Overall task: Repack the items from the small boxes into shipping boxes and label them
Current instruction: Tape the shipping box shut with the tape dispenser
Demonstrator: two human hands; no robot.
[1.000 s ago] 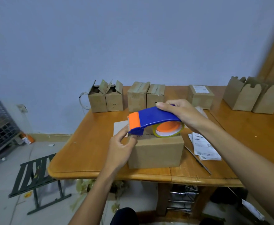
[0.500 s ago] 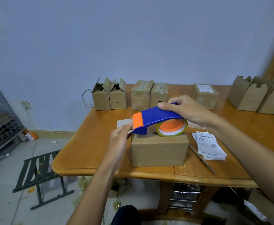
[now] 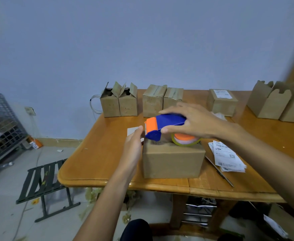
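The right hand's fingers (image 3: 168, 112) are curling over the top of a blue and orange tape dispenser (image 3: 167, 125), with the thumb pressing on its near side, so the right hand (image 3: 195, 121) is clamping it. The left hand's fingers (image 3: 139, 132) are lying fairly straight and close together against the upper left end of a closed cardboard box (image 3: 173, 160), tips just beside the dispenser's orange end. Whether any tape is running under them is impossible to see.

The dispenser is sitting on the box top, its long axis running left to right, its orange toothed end pointing left and its roll lying to the right. The right hand is covering the dispenser's back part and some of the roll, and the dispenser is hiding much of the box's top. The box is standing near the front edge of the desk (image 3: 97, 153), its long side along that edge.

A white card (image 3: 132, 130) is showing only partly behind the left hand (image 3: 133, 148). A stack of printed labels (image 3: 228, 156) is lying just right of the box, with a thin tool (image 3: 219, 171) beside it, too slim to identify. Small boxes (image 3: 119, 102) are lining the back of the desk; tall open cartons (image 3: 278, 104) at the far right are being cut off by the frame.
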